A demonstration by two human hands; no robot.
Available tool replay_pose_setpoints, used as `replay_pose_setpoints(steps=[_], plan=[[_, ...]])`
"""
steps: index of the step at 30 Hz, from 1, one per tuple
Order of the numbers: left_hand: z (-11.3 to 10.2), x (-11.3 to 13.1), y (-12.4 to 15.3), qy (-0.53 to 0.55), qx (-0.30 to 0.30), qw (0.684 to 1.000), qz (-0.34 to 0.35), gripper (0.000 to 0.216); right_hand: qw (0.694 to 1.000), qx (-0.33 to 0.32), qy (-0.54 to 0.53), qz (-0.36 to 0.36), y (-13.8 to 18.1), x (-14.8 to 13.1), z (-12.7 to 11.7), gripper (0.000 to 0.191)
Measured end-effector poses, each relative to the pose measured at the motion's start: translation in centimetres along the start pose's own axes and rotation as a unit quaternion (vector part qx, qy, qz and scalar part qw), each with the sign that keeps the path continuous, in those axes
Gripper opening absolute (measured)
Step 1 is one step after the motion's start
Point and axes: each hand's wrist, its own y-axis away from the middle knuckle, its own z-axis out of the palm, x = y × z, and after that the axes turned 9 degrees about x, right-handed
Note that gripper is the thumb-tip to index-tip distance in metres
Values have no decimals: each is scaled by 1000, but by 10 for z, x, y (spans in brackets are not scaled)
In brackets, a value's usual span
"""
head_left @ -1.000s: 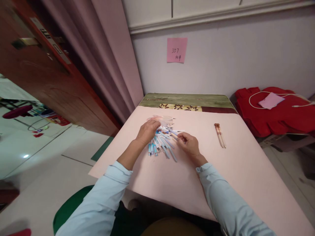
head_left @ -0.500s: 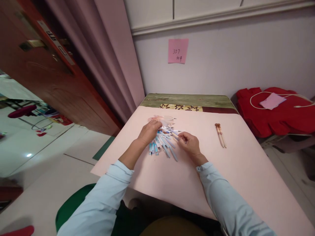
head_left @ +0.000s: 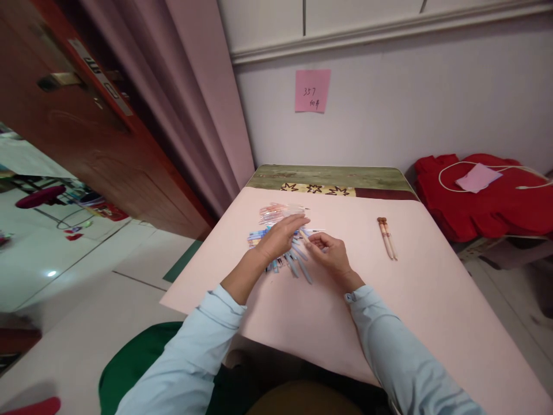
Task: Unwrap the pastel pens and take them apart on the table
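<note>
A pile of pens (head_left: 302, 268), mostly blue and white, lies spread on the pale pink table covering. Behind it is a group of pinkish pens (head_left: 272, 212), some seemingly in clear wrapping. Over the middle of the pile is my left hand (head_left: 280, 237), its fingers stretched out to the right and its thumb side hard to see. Just right of the pile, my right hand (head_left: 330, 252) pinches a cream-coloured pen (head_left: 304, 236) between thumb and fingers. The pen's far end points up and left, close to my left fingertips.
Two cream pens with brown tops (head_left: 386, 239) lie side by side at the right on the table covering (head_left: 415, 311). Red cloth (head_left: 496, 207) with a white cable sits beyond the right edge. A pink note (head_left: 313, 91) is on the wall, and a wooden door (head_left: 108, 150) stands left.
My left hand has moved right across the pile towards the cream-coloured pen, and its fingers have straightened. Blue pens at the pile's left now show. My right hand has barely moved.
</note>
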Motion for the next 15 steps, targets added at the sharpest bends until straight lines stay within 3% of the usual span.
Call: replay_pose_setpoints(steps=[3,7,10,15], plan=[[5,7,12,-45,125,989,-62,63,998,13,-57,36,-1,4,3,27],[17,-5,47,-80,323,910,-246,54,993,30,-89,67,-2,6,3,30],[27,-19,80,-85,368,863,-335,49,995,49,-51,67,-2,4,1,31],[35,-26,109,-76,404,823,-391,47,994,10,12,109,1,-1,-9,32]])
